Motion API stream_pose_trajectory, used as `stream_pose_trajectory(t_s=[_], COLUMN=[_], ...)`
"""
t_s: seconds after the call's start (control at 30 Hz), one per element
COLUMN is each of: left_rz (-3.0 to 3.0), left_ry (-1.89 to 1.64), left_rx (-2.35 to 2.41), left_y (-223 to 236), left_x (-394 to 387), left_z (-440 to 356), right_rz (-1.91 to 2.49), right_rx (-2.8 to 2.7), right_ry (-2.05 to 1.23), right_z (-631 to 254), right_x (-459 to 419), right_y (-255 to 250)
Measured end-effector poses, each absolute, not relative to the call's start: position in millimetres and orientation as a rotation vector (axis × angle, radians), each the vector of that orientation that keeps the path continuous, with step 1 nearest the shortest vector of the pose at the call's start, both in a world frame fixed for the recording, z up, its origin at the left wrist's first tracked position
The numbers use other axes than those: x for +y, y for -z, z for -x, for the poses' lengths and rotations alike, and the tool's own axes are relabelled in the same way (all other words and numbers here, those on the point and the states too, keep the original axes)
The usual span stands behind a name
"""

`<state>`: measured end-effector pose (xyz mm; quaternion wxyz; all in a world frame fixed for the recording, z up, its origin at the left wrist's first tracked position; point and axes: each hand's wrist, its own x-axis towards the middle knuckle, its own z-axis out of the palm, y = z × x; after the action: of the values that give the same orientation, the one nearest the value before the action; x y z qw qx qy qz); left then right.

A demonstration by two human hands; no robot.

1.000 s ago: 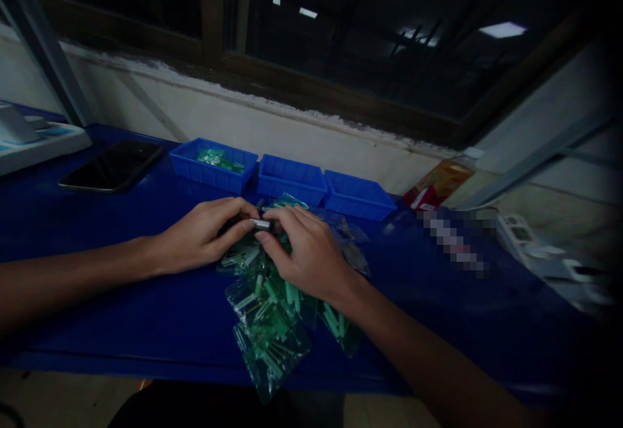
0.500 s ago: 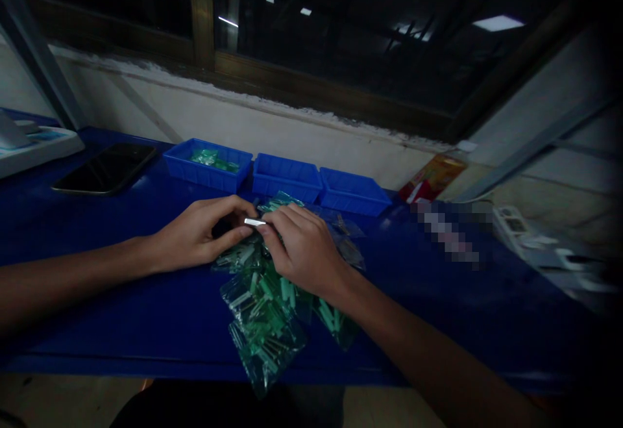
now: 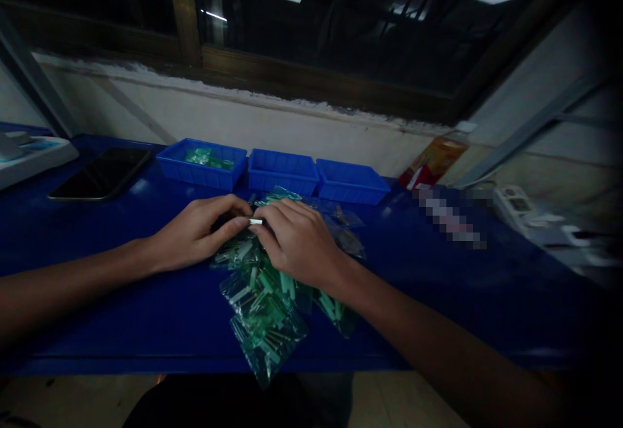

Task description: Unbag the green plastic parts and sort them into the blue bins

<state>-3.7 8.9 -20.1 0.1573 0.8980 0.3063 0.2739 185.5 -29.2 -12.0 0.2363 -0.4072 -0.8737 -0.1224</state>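
My left hand [image 3: 197,233] and my right hand [image 3: 296,243] meet fingertip to fingertip over a pile of clear bags filled with green parts [image 3: 265,311] on the blue table [image 3: 97,285]. Between the tips of both hands sits a small shiny metal piece [image 3: 256,222]; both hands pinch it, fingers curled. My right palm rests on the bags. More clear bags [image 3: 348,233] lie just right of my right hand.
Three blue bins stand in a row at the back: the left bin [image 3: 202,163] holds green bags, the middle bin [image 3: 282,171] and right bin [image 3: 351,182] look dark inside. A black phone [image 3: 100,173] lies at left, a white device [image 3: 29,155] beyond it, a power strip [image 3: 535,217] at right.
Both hands stay joined on the small metal piece; less of it shows between the fingertips now. The view has tilted down slightly.
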Motion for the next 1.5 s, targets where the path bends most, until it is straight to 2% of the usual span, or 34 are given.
stream_pose_trajectory(t_s=[0.43, 0.67, 1.03, 1.23, 1.5], left_rz=[-2.603, -2.587, -2.646, -2.643, -2.593], left_ry=[-0.786, -0.799, -0.854, -0.751, -0.817], left_rx=[0.904, 0.893, 0.897, 0.885, 0.825], left_y=[22, 21, 19, 19, 24], left_x=[9, 9, 8, 10, 10], left_z=[6, 5, 3, 3, 5], right_rz=[1.056, 1.088, 1.007, 0.996, 1.074], right_rx=[-2.393, -2.394, -2.369, -2.368, -2.317], right_ry=[0.083, 0.186, 0.056, 0.178, 0.163], right_z=[-190, -190, -191, -189, -191], right_x=[-22, -21, -21, -21, -18], right_y=[16, 17, 17, 17, 19])
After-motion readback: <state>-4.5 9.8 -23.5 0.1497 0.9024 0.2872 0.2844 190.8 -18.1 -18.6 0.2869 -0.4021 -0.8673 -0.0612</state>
